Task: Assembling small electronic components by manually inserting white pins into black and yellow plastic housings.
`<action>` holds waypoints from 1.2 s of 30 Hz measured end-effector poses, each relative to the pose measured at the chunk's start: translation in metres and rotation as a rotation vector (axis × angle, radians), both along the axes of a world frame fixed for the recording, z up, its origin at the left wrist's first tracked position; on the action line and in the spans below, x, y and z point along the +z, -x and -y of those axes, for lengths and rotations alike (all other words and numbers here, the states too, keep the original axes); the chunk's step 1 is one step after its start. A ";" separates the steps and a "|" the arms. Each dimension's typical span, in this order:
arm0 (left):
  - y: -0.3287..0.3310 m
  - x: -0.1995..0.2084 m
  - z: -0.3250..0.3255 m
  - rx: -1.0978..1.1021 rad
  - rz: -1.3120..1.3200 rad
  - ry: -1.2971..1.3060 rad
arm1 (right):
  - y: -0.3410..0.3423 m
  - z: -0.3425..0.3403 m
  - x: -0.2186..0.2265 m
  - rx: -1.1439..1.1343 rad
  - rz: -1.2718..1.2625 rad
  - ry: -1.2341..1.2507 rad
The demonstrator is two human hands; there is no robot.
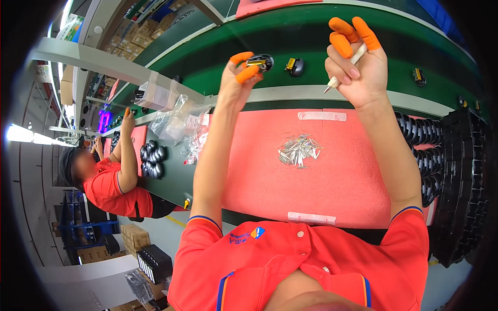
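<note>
My left hand (241,78), with orange finger covers, is raised over the green belt. It grips a small black and grey rounded device (261,63), shaped like a computer mouse, with a yellow part showing on it. To the right, my right hand (358,65), also in orange finger covers, is closed round a slim pen-like tool (346,70). The tool is wrapped in whitish tape, and its dark metal tip points down and left. Between my hands, a similar device (296,67) rests on the belt. Below lies a pile of small thin silvery pieces (299,151) on the pink mat (254,176).
Another device (419,77) sits farther right on the belt (332,85). Black trays (461,181) and rows of dark rounded shells (423,160) stand at the right. Clear plastic bags (179,122) and grouped grey shells (153,158) lie left, near a seated co-worker (116,181).
</note>
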State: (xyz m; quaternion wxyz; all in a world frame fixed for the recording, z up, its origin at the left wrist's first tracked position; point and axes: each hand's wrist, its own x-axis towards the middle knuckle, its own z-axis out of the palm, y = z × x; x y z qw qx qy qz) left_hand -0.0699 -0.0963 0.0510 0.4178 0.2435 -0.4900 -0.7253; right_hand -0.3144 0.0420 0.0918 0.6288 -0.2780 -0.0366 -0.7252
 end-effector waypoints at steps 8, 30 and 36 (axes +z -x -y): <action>0.045 0.003 -0.068 -0.243 -0.033 -0.017 | 0.004 0.001 0.001 0.026 -0.005 0.037; 0.041 0.021 -0.125 -0.136 0.389 0.499 | -0.034 -0.010 -0.002 0.161 0.097 -0.162; 0.040 0.029 -0.132 -0.156 0.351 0.438 | -0.039 -0.017 0.001 0.102 -0.005 0.008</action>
